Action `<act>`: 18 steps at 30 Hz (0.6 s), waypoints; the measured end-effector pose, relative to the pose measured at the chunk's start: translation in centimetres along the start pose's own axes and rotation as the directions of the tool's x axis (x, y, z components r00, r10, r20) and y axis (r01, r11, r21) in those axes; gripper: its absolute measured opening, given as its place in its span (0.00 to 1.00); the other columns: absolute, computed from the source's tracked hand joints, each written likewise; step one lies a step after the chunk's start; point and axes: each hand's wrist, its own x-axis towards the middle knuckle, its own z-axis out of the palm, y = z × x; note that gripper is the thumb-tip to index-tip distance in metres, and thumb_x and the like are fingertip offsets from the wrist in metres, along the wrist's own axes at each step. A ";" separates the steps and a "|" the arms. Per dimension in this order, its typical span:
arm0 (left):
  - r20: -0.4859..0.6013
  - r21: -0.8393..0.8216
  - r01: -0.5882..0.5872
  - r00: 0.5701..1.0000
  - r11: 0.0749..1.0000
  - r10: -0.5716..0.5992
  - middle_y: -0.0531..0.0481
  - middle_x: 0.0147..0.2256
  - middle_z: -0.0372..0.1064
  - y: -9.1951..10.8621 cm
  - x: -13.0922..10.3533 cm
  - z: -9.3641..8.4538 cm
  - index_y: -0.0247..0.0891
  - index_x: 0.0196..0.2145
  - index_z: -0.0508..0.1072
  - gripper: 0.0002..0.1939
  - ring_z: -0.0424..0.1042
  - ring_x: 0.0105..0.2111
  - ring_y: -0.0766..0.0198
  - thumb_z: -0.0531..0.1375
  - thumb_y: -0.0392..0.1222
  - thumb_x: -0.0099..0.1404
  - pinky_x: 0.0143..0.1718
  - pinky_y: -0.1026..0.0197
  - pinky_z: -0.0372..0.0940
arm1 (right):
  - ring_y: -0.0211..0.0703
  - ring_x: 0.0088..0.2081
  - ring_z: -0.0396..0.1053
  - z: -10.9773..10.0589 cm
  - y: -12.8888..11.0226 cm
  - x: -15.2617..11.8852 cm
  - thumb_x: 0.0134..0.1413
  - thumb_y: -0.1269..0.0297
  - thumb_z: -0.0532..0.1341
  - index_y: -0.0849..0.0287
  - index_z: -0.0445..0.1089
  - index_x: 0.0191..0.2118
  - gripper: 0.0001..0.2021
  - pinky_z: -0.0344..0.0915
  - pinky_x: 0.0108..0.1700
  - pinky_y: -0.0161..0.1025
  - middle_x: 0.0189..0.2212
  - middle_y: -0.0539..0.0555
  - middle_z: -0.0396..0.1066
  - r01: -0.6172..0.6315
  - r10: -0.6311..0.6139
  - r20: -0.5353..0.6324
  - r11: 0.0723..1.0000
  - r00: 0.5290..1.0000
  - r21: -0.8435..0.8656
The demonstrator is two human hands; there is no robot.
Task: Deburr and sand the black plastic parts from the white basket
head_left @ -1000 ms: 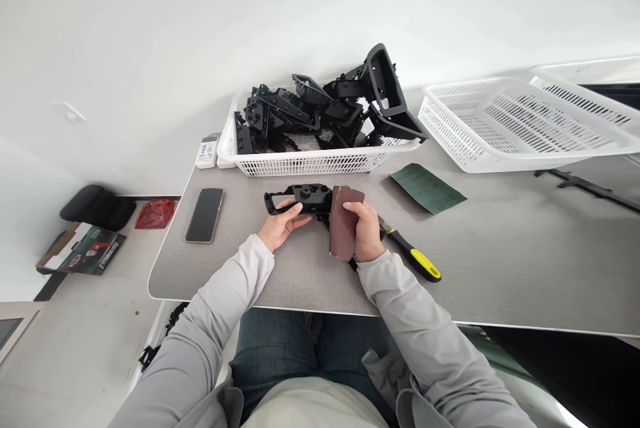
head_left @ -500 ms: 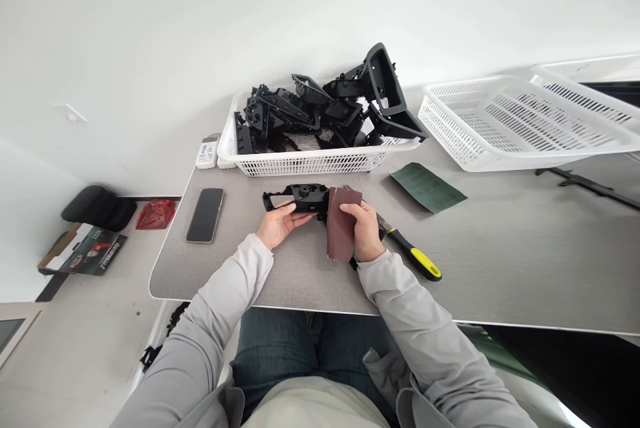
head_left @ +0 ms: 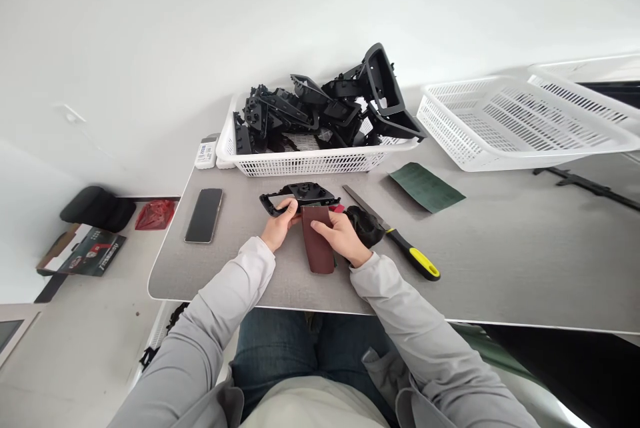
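Observation:
A black plastic frame part (head_left: 306, 193) is gripped at its left near side by my left hand (head_left: 279, 227), thumb on top. My right hand (head_left: 349, 239) is closed on a reddish-brown sheet of sandpaper (head_left: 319, 245), its thumb pressed on the face. The sheet's upper edge overlaps the near side of the black part; I cannot tell whether they touch. Right of my right hand lie a black crumpled item (head_left: 365, 225) and a file (head_left: 414, 253) with a black and yellow handle. Part of a small red thing (head_left: 339, 209) shows behind the right fingers.
Behind my hands, a white basket (head_left: 310, 164) holds many black plastic parts. Another white basket (head_left: 480, 160) stands at the right. A green sheet (head_left: 427, 187) lies on the grey table (head_left: 515, 261). At the left are a phone (head_left: 204, 215) and a small white box (head_left: 206, 153).
My right hand has moved left with the sandpaper, to the near side of the black part. More of the file and the black crumpled item now shows. My left thumb has shifted on the part.

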 end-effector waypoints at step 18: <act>-0.013 -0.086 0.062 0.998 0.994 -0.064 0.47 0.36 0.77 0.3 0.0 0.0 0.37 0.32 0.74 0.21 0.74 0.48 0.49 0.70 0.55 0.47 0.53 0.48 0.65 | 0.36 0.20 0.62 -0.5 -0.1 0.2 0.33 0.62 0.63 0.60 0.71 0.22 0.07 0.57 0.23 0.34 0.18 0.47 0.69 -0.121 0.128 -0.020 0.972 0.992 0.202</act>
